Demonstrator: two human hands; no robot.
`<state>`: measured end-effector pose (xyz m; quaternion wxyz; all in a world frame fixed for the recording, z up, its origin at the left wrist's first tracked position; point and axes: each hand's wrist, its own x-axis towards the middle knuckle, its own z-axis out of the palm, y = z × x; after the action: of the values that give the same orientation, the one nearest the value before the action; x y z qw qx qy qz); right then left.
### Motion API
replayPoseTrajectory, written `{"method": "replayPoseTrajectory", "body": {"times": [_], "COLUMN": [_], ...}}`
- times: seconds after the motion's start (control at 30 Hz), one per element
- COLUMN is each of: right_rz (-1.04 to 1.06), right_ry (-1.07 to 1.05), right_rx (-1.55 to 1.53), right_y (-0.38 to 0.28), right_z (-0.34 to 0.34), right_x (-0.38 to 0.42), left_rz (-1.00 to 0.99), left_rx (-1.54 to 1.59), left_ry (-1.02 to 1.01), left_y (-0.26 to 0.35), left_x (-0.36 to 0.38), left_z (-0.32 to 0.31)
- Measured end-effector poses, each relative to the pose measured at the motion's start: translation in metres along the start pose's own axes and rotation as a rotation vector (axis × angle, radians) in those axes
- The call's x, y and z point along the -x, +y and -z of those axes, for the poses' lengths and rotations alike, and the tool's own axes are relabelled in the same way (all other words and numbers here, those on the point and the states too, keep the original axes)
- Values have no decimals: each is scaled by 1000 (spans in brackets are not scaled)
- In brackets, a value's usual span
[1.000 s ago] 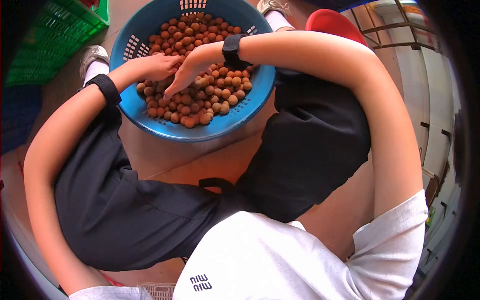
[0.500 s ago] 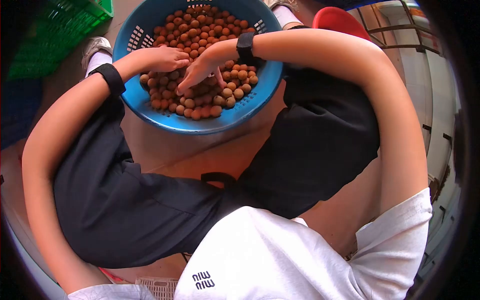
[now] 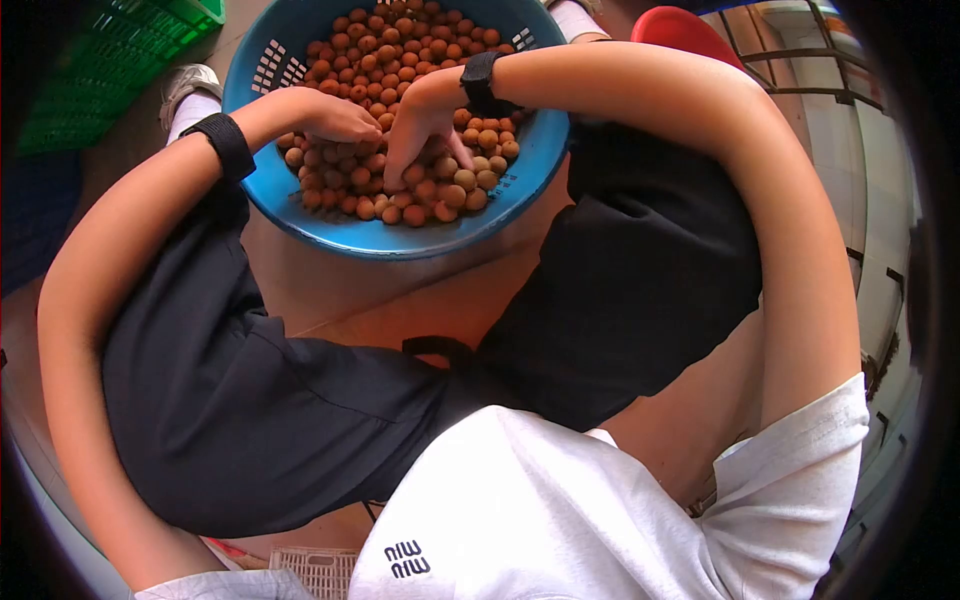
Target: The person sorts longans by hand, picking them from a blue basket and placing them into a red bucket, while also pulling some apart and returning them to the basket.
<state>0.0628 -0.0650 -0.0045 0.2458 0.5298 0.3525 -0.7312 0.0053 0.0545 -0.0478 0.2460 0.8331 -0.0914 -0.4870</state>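
A blue plastic basket (image 3: 345, 240) with slotted sides holds many round brown fruits (image 3: 405, 75) that look like longans. My right hand (image 3: 425, 130) reaches down into the near part of the pile, thumb and fingers spread apart and touching the fruits; its fingertips are partly hidden among them. Just to its left, my left hand (image 3: 345, 118) rests low over the fruits with its fingers curled together. Whatever those fingers may hold is hidden. Both wrists wear black bands.
A green crate (image 3: 110, 75) stands at the upper left. Beyond my right forearm is a red round plastic object (image 3: 685, 35). My legs in dark trousers frame the tiled floor (image 3: 380, 300) in front of the basket. Part of a pale slotted crate (image 3: 320, 570) shows at the bottom.
My right hand has shifted slightly right, its fingers now steeper in the fruits. The left hand's fingers have curled in. Some fruits near the right hand have been stirred; the basket sits slightly higher in view.
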Motion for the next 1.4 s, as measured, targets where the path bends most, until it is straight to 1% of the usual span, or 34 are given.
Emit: {"method": "replayPoseTrajectory", "body": {"times": [0.03, 0.1, 0.13, 0.17, 0.23, 0.27, 0.33, 0.43, 0.53, 0.63, 0.67, 0.73, 0.77, 0.8, 0.83, 0.87, 0.9, 0.93, 0.97, 1.03, 1.13, 1.23, 1.33, 1.4], "right_rz": [-30, 12, 32, 44, 66, 74, 92, 118, 171, 133, 149, 173, 185, 184, 171, 160, 150, 167, 163, 186, 204, 187, 178, 200], "right_ry": [-8, -88, -130, -109, -63, -81, -118, -264, -169, 76, 140, 183, 207, 155, 215, 277, 342, 169, 268, -20, -97, -167, -192, -236], "right_rx": [-23, -34, -41, -63, -103, -128, -176, -217, -246, -225, -260, -286, -298, -368, -364, -357, -347, -353, -381, -411, -376, -371, -346, -363], "right_y": [0, 2, 2, 2, 4, 6, 10, 15, 18, 14, 20, 35, 39, 38, 36, 34, 33, 36, 36, 40, 42, 42, 40, 41], "right_z": [-1, 2, 1, -2, -10, -10, -8, 0, 3, 3, 7, 26, 33, 31, 26, 21, 21, 29, 25, 33, 32, 28, 26, 30], "right_x": [1, 3, 6, 9, 14, 13, 8, 5, 14, 39, 40, 26, 24, 32, 38, 44, 51, 54, 51, 42, 33, 23, 22, 23], "left_rz": [-28, -95, -88, -81, 21, 30, 48, 22, 10, 16, 21, 31, 88, 144, 199, 117, 154, 192, 229, 208, 200, 184, 158, 90], "left_rx": [-28, -18, -15, -13, -19, -42, -86, -177, -141, -74, -80, -92, -56, -21, 14, -41, -28, -16, -5, -25, -50, -49, -57, -105], "left_ry": [-8, -42, -57, -72, -94, -80, -54, -49, -1, 76, 69, 56, 35, 17, -1, -27, -43, -57, -70, -66, -48, -144, -108, -139], "left_y": [-6, -17, -14, -10, 0, 5, 12, 16, 7, -12, -16, -20, -13, 3, 11, 4, -4, 6, 13, 14, 17, 18, 24, 31], "left_x": [-5, -13, -12, -10, -3, 3, 13, 19, 19, 11, 8, 8, 14, 24, 31, 25, 21, 27, 33, 34, 35, 33, 39, 43], "left_z": [-1, 1, 2, 3, 8, 8, 7, 9, 8, 4, 3, 3, 5, 7, 10, 8, 9, 10, 12, 11, 8, 10, 6, 6]}}
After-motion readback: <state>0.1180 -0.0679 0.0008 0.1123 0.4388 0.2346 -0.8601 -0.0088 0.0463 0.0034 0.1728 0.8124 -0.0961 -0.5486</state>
